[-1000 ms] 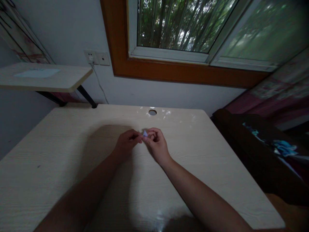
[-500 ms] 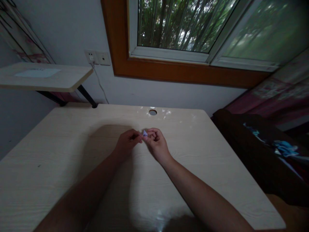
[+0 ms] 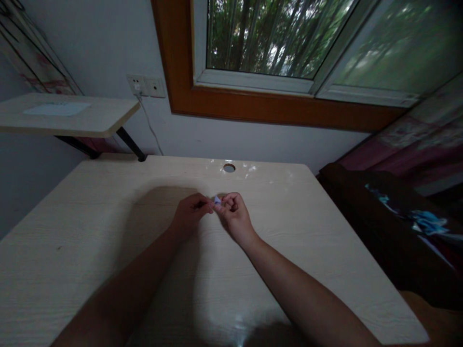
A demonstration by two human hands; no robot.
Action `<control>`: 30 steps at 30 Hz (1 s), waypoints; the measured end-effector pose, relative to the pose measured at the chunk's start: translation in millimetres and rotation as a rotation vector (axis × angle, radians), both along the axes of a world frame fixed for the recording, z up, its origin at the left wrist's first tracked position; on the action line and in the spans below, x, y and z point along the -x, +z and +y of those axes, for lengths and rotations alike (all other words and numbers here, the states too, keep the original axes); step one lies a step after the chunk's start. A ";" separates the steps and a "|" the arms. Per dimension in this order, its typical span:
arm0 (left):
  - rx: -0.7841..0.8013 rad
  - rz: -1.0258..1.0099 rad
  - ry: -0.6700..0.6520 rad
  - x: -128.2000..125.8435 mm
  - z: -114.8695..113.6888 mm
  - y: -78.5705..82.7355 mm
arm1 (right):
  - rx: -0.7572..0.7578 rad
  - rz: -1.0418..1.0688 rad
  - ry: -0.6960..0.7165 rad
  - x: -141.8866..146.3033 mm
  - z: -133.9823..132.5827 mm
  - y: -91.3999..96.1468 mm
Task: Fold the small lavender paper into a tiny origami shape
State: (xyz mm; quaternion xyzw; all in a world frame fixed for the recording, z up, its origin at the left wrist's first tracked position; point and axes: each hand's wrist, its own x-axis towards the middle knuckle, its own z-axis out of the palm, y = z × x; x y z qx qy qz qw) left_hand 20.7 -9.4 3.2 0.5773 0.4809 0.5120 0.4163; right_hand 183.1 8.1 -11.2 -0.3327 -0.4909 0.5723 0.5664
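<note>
A tiny pale purple piece of folded paper [image 3: 217, 200] is pinched between my two hands, above the far middle of the light wooden desk [image 3: 296, 241]. My left hand [image 3: 192, 210] is closed, thumb and forefinger pressed together at the paper's left side. My right hand [image 3: 235, 212] grips the paper from the right between thumb and fingers, its other fingers curled. The paper's pointed tip shows between the hands, while its lower part is hidden by the fingertips.
A round cable hole [image 3: 229, 167] lies near the desk's back edge. At the back left, a raised shelf [image 3: 108, 118] on black posts carries a white sheet [image 3: 58, 109]. Behind are a wall socket [image 3: 137, 86] with a cord and a window. Dark furniture with blue cloth [image 3: 428, 222] stands right.
Both hands stay almost in place. The fingers of my right hand have shifted slightly around the paper, and its visible tip has changed a little in shape.
</note>
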 end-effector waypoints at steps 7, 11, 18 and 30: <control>0.006 -0.035 -0.014 1.0 -0.9 0.6 | -0.011 -0.003 0.003 0.8 0.3 -0.8; 0.012 -0.031 -0.010 0.7 -1.8 0.4 | -0.010 -0.004 -0.004 1.0 -1.2 3.2; -0.020 -0.045 0.172 7.2 1.3 13.4 | 0.030 0.049 -0.056 -1.6 2.2 1.9; -0.107 0.079 0.058 6.6 2.0 4.3 | 0.029 0.049 -0.068 -2.7 4.0 -1.0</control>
